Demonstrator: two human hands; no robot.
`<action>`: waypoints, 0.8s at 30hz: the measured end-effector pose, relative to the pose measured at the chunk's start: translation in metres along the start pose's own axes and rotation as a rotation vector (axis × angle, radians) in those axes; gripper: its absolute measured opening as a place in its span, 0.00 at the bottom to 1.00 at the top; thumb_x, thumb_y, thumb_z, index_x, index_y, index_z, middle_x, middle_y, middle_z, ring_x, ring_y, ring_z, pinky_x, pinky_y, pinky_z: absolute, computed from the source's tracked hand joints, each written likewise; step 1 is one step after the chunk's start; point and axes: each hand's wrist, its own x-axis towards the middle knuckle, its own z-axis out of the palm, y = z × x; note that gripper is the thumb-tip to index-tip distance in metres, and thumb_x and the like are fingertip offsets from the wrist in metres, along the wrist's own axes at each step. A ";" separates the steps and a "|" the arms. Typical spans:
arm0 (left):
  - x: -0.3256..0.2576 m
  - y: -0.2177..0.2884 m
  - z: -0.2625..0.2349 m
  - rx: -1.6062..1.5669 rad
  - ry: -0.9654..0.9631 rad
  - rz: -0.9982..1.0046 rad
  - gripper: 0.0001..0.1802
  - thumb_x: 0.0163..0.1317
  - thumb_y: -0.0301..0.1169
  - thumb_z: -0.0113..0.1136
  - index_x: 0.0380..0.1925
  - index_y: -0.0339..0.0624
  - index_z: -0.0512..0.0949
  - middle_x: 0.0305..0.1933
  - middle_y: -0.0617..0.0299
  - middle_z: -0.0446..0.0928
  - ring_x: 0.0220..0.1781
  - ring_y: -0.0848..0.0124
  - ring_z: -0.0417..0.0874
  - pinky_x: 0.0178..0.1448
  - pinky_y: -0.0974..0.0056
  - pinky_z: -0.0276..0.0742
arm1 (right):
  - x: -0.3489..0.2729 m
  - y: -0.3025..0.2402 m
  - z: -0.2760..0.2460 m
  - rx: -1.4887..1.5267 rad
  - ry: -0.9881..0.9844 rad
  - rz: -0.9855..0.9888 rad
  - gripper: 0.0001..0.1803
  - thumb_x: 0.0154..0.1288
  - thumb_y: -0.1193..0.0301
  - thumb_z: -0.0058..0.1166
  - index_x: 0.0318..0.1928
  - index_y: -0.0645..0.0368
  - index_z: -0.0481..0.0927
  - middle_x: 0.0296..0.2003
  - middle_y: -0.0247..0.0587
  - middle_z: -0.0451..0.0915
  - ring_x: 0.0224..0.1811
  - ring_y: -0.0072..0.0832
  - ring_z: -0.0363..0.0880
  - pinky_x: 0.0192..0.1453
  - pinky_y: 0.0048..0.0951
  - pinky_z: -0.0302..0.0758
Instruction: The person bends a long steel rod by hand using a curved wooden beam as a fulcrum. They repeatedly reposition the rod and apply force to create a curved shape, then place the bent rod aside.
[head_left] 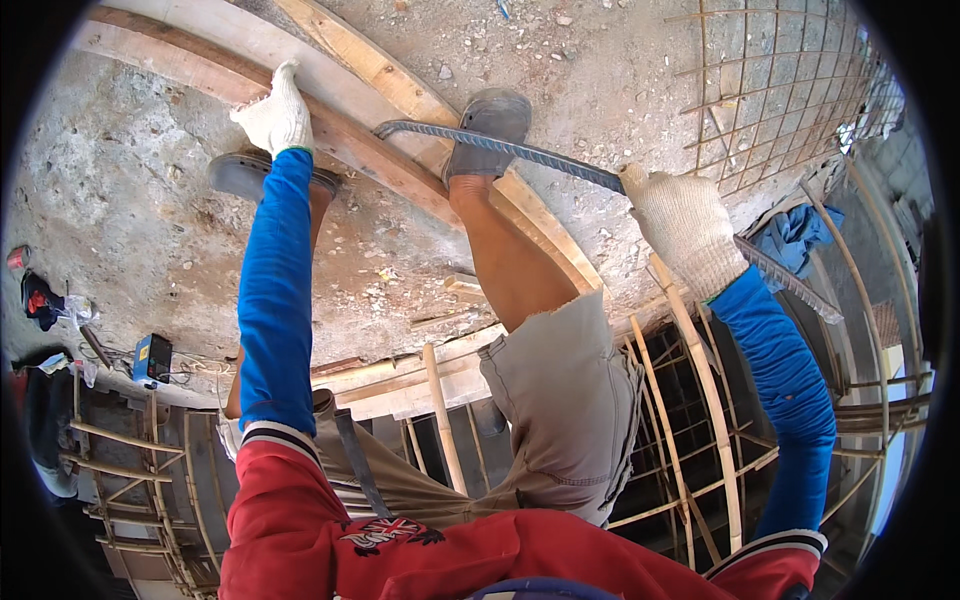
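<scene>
In a white knit glove, my left hand (275,118) closes over the upper edge of a long wooden beam (345,140). My right hand (685,225), gloved the same way, is wrapped round a ribbed steel pry bar (550,158) with a hooked end. That hook rests at the beam, to the right of my left hand; the bar's other end sticks out behind my right wrist. A second, paler plank (390,75) runs beside the beam, partly under my right shoe (490,130). My left shoe (240,172) stands near the beam.
A rebar mesh (765,85) lies at the far right. Below the concrete ledge (400,385) stand bamboo poles (695,390). A blue-and-black box (152,360) with wires sits at the left, and a blue cloth (800,235) lies at the right. Rubble and wood scraps litter the floor.
</scene>
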 end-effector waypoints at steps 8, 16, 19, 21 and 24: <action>-0.020 0.026 -0.008 0.034 -0.016 -0.041 0.56 0.43 0.50 0.87 0.62 0.26 0.66 0.61 0.39 0.78 0.61 0.53 0.84 0.67 0.52 0.79 | 0.035 0.047 0.027 -0.082 0.008 -0.031 0.13 0.71 0.70 0.56 0.54 0.54 0.81 0.35 0.54 0.89 0.39 0.51 0.91 0.42 0.53 0.87; -0.018 0.028 -0.013 -0.108 -0.131 -0.098 0.57 0.46 0.54 0.84 0.60 0.19 0.65 0.58 0.34 0.78 0.59 0.50 0.82 0.67 0.52 0.76 | 0.056 0.067 0.045 0.000 0.025 -0.053 0.14 0.68 0.67 0.59 0.53 0.53 0.82 0.34 0.52 0.89 0.41 0.50 0.91 0.44 0.51 0.87; -0.020 0.027 -0.007 0.008 -0.069 -0.018 0.54 0.46 0.52 0.85 0.58 0.22 0.66 0.57 0.36 0.78 0.58 0.50 0.82 0.67 0.53 0.76 | 0.050 0.069 0.035 0.010 -0.015 -0.061 0.13 0.67 0.66 0.60 0.50 0.54 0.85 0.36 0.54 0.89 0.43 0.51 0.90 0.46 0.52 0.87; -0.012 0.017 -0.014 0.007 -0.017 -0.067 0.53 0.45 0.50 0.86 0.59 0.23 0.66 0.59 0.36 0.78 0.60 0.51 0.82 0.68 0.53 0.75 | 0.038 0.040 0.010 0.049 0.003 -0.040 0.13 0.67 0.68 0.58 0.50 0.55 0.84 0.36 0.54 0.89 0.44 0.53 0.90 0.47 0.53 0.86; -0.015 0.026 -0.015 0.076 -0.037 -0.092 0.53 0.45 0.48 0.87 0.58 0.24 0.66 0.58 0.36 0.79 0.61 0.52 0.82 0.69 0.53 0.76 | 0.040 0.049 0.012 0.096 -0.046 -0.032 0.12 0.66 0.67 0.58 0.48 0.55 0.85 0.37 0.54 0.89 0.44 0.52 0.90 0.47 0.53 0.86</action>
